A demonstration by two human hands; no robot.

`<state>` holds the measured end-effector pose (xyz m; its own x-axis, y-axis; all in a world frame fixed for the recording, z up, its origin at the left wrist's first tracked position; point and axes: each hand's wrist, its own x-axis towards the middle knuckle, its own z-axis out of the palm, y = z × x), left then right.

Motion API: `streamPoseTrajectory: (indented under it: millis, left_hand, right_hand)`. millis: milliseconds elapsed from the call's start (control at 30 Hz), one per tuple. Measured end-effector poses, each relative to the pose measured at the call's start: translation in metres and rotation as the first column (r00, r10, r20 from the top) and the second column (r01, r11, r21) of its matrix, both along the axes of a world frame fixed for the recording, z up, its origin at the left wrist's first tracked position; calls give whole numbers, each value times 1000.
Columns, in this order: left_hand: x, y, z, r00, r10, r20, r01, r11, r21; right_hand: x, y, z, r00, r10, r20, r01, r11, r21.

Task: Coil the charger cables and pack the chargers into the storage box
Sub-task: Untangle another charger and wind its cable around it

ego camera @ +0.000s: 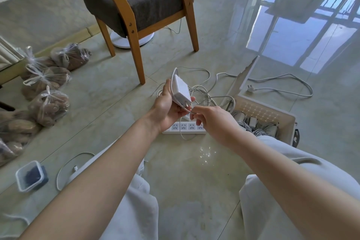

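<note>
My left hand (167,106) holds a white square charger (182,88) upright above the floor, with its cable running around the top edge. Just below the charger's prongs, my right hand (211,121) pinches that white cable (190,110). More loose white cable (202,91) lies tangled on the floor behind the charger. To the right stands the beige storage box (286,121), its white lid (247,76) tipped up behind it. Several chargers with coiled cables (257,124) lie inside the box.
A white power strip (185,127) lies on the floor under my hands. A wooden chair (136,6) stands ahead. Tied plastic bags (48,84) line the left. A small clear container (30,176) and another cable (64,167) sit near my left knee. A plug cord (280,89) trails right.
</note>
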<state>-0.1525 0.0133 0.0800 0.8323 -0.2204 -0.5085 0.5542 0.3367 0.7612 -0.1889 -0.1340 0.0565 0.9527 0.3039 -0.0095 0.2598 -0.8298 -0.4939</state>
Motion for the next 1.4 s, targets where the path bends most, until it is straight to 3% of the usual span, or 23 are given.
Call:
streamPoseTrajectory:
  millis: [200, 333, 500, 567, 633, 700, 733, 900, 967, 1033, 1100, 1167, 1233, 1300, 1400]
  left_hand:
    - [-5, 4, 9, 941, -278, 195, 210, 928, 309]
    - [-7, 12, 13, 807, -562, 183, 372, 724, 581]
    - [-8, 26, 17, 651, -758, 37, 480, 449, 754]
    - [-8, 35, 17, 583, -812, -18, 448, 303, 841]
    - [-7, 41, 15, 551, -828, -100, 310, 92, 946]
    - [-4, 45, 12, 610, -773, -176, 87, -156, 984]
    - [-1, 46, 9, 644, -743, -180, 1, -235, 972]
    - [4, 38, 0, 758, -647, -84, -133, -280, 951]
    - [0, 30, -2, 784, -618, -62, -133, -266, 955]
    - [-2, 24, -2, 828, -560, -28, -81, -169, 982]
    - [1, 22, -4, 883, -469, 29, -23, 18, 1000]
    - [5, 20, -4, 933, -351, 74, 34, 292, 956]
    - [9, 15, -2, 976, -197, 98, 43, 607, 793]
    - [9, 10, 3, 999, -37, 21, 20, 843, 538]
    - [7, 11, 9, 997, 22, -67, -8, 980, 197]
  right_hand:
    - [10, -11, -3, 999, -9, -51, -1, 982, -190]
    - [16, -18, -3, 999, 35, 26, -25, 949, -313]
    - [23, -32, 7, 998, 38, 45, -20, 936, -350]
    - [26, -34, 9, 998, 36, 60, -12, 933, -361]
    - [26, -33, 10, 998, 18, 56, 2, 941, -339]
    - [24, -30, 13, 998, -13, 56, 28, 960, -279]
    - [23, -28, 15, 997, -31, 64, 45, 972, -230]
    - [5, -3, 24, 988, -15, 154, 29, 995, -93]
    - [-4, 6, 22, 988, 16, 157, -6, 998, -65]
    - [-13, 13, 19, 989, 35, 147, -32, 999, -17]
    - [-20, 18, 17, 993, 57, 106, -63, 997, 49]
    - [-27, 22, 18, 993, 89, 74, -98, 988, 121]
    - [-32, 25, 17, 974, 162, 155, -183, 974, 131]
    - [-33, 26, 15, 945, 233, 228, -254, 965, 63]
    - [-30, 20, 15, 946, 251, 204, -260, 965, 20]
